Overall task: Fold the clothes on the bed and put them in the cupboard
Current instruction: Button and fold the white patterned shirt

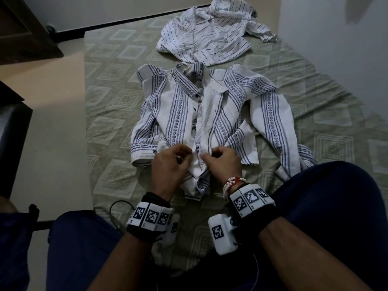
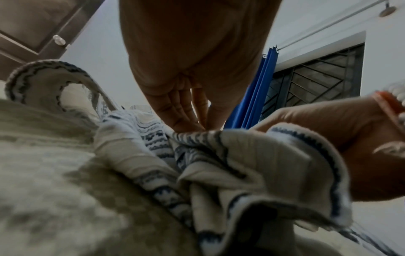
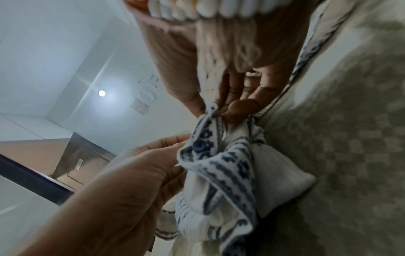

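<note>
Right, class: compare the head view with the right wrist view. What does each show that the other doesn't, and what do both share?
Head view only: the pinstriped shirt lying beyond the patterned shirt, whose sleeves are spread on the bedsheet.

Right wrist view only: a dark blue button on the shirt's front edge, and a ceiling light.

Both: the left hand and right hand pinching the patterned shirt's lower front edges.
</note>
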